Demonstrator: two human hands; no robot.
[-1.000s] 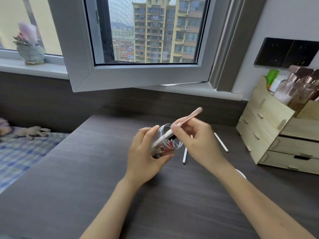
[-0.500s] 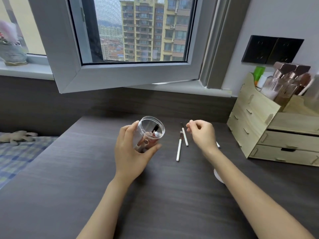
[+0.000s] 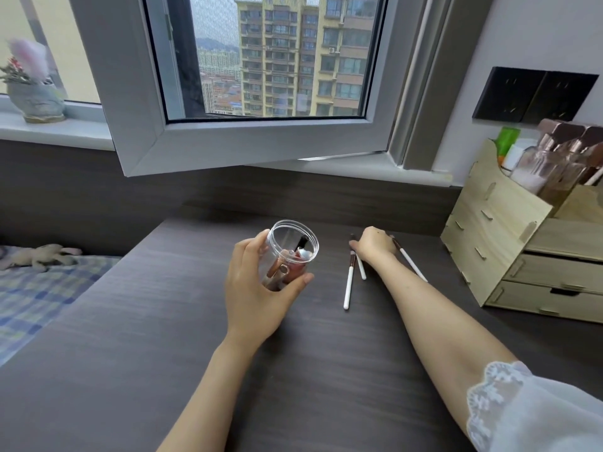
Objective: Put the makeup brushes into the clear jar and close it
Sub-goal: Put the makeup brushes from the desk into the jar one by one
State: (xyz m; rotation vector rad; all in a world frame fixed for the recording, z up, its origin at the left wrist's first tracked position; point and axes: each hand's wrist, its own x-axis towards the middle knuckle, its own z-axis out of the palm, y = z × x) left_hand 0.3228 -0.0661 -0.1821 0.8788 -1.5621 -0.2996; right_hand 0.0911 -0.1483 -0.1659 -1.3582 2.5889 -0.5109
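Loading brushes: left hand (image 3: 257, 288) grips clear plastic jar (image 3: 291, 252), right hand (image 3: 375, 244) fingers hidden over white-handled brushes (image 3: 349, 285); next, pinch one.

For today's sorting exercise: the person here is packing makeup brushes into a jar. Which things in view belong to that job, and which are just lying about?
Belongs to the job:
- clear jar, lid off, held in the left hand
- three white-handled brushes on the desk
- right hand, reaching down at them

Just lying about:
- wooden organiser with bottles
- plant pot on the sill
- soft toy
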